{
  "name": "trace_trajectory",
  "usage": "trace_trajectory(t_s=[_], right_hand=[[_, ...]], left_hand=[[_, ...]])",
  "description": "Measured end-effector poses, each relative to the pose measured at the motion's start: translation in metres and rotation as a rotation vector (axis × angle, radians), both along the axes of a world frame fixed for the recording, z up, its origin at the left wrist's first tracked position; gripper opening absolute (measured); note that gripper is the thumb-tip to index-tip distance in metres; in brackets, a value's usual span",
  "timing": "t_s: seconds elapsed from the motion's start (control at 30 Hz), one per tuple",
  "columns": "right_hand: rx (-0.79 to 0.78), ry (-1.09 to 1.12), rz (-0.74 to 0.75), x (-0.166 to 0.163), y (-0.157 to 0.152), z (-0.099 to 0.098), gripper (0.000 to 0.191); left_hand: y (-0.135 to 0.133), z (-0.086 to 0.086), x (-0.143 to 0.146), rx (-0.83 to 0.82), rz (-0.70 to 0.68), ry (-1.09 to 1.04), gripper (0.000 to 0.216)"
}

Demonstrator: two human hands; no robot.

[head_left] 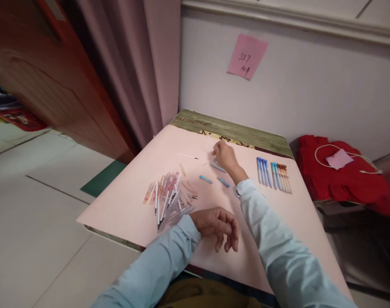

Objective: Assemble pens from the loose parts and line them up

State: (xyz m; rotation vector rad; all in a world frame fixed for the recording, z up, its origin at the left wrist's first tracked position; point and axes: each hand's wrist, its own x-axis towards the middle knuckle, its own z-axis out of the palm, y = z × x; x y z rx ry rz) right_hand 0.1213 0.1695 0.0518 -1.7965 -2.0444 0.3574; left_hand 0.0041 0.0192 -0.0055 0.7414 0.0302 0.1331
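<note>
My right hand (225, 155) reaches to the far middle of the table, its fingers curled together. Whatever they hold, if anything, is hidden. Just below it lies a grey-blue pen barrel (218, 167), with a light blue pen part (206, 179) and another blue pen part (223, 182) nearer me. My left hand (218, 226) hovers near the front edge, fingers loosely bent, apart and holding nothing. Left of it is a loose pile of white pen refills (163, 204) with dark tips and clear, pink-marked pen barrels (150, 192). One single refill (187, 156) lies apart farther back.
Several blue pens (264, 172) and brown-topped pens (284, 177) lie in rows at the right of the pink-covered table (297, 239). A red cloth (329, 171) with a white cable is beyond the right edge. A wall with a pink note (247, 56) stands behind.
</note>
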Motion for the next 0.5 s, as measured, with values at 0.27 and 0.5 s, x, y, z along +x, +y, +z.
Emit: trace_trajectory(t_s=[0.27,0.5], right_hand=[[0.011,-0.044,-0.200,0.069,-0.060,-0.043,0.022],[-0.022,-0.267,-0.101,0.035,-0.041,-0.042,0.026]], left_hand=[[0.007,0.003,0.013,-0.177,0.615,0.047,0.018],[0.006,0.005,0.012,-0.179,0.694,0.043,0.021]])
